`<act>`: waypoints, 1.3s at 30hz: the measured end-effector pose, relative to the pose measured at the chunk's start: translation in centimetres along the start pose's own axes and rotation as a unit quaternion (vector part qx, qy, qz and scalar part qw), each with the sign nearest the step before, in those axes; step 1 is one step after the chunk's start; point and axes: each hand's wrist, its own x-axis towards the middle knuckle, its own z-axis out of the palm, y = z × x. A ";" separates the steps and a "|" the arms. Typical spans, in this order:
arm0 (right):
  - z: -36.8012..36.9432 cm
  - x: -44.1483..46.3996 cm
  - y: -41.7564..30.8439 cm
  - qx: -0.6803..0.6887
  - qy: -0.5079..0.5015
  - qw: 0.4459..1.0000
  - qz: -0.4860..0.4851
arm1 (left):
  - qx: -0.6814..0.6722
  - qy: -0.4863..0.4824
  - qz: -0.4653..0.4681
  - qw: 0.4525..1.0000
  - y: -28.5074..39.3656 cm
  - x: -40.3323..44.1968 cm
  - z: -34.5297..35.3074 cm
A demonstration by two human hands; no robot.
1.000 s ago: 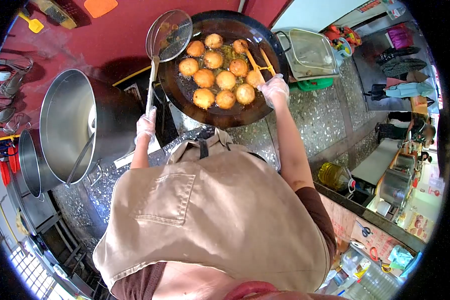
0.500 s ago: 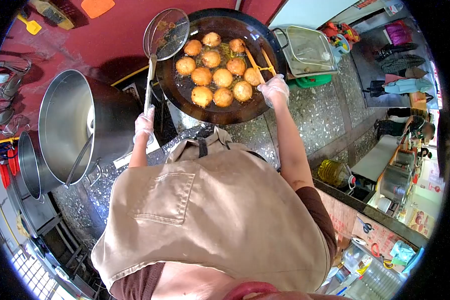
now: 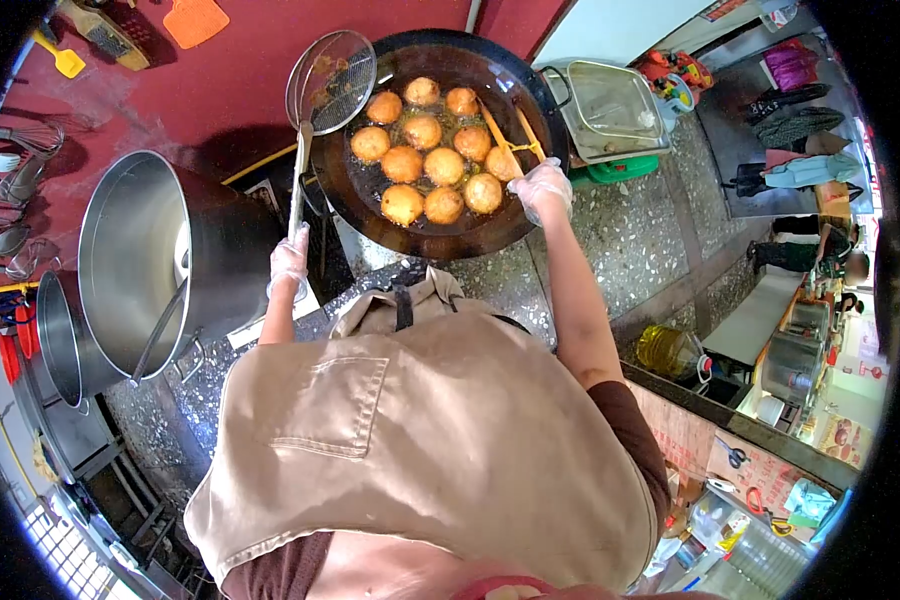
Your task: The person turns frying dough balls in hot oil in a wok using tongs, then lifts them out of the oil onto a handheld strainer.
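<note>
My left hand (image 3: 289, 262), in a clear glove, is closed round the handle of a wire mesh strainer (image 3: 331, 80). The strainer's round head is over the left rim of a large dark wok (image 3: 450, 243). Several golden-brown balls (image 3: 444, 166) lie in bubbling oil in the wok. At the wok's right side my right hand (image 3: 543, 191), also gloved, grips a pair of wooden tongs (image 3: 526, 147). The tongs' two arms are spread. One arm's tip is close to a ball at the upper right; whether it touches is unclear.
Tall metal pots (image 3: 135, 265) stand on the left. Right of the wok is a glass tray with a wire rack (image 3: 615, 110). An oil bottle (image 3: 669, 352) stands farther right, near a counter with scissors (image 3: 733, 454). A person (image 3: 810, 255) is at the far right.
The upper-right ball has shifted slightly left relative to its neighbours, and the tongs' tip with it. The whole view has dipped a little. Both hands keep their hold.
</note>
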 end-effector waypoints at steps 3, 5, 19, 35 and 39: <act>-0.2 -0.2 0.1 -0.005 -0.014 1.000 0.006 | 0.024 0.021 0.020 0.999 -0.1 -0.4 -0.1; -0.5 0.0 0.0 -0.001 -0.030 1.000 0.005 | 0.024 0.022 0.023 0.999 -0.4 0.1 0.2; 2.1 0.5 4.2 0.179 -0.006 0.983 -0.045 | 0.024 0.009 0.010 1.000 -1.4 1.3 0.7; 5.4 -8.0 9.4 0.586 -0.108 0.803 0.009 | -0.016 -0.003 -0.005 1.000 -2.4 2.3 1.5; 6.9 -8.4 9.5 0.632 -0.136 0.763 0.016 | -0.014 -0.004 -0.007 1.000 -2.2 2.5 1.5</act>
